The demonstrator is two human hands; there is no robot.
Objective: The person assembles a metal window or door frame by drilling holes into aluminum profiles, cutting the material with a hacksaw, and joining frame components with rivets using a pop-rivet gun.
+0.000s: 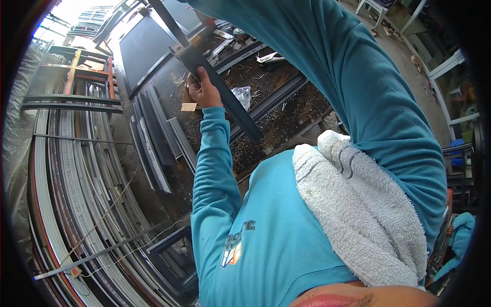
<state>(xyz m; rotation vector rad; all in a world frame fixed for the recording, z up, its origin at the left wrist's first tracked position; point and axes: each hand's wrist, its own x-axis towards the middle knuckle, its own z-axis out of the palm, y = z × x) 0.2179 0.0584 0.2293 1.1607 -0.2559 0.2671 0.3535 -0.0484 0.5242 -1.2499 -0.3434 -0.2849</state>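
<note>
My left hand [204,91] is closed around a dark grey metal profile [230,97], with the thumb along its upper face. This profile slants across the workbench [317,105]. Its far end meets a second dark profile [169,20] at an angle, and a tan piece [195,40] sits by that corner. My right arm [353,66] reaches up across the view, and its hand lies beyond the top edge. Close to my left hand are a small piece of cardboard [188,107] and a clear plastic bag [242,95].
Shavings and several loose profiles [163,120] cover the bench. A dark framed panel [146,48] lies at its far left. Long profiles [76,189] fill a rack on my left. Glass doors [450,71] stand at right. Another person's teal sleeve [463,233] shows at lower right.
</note>
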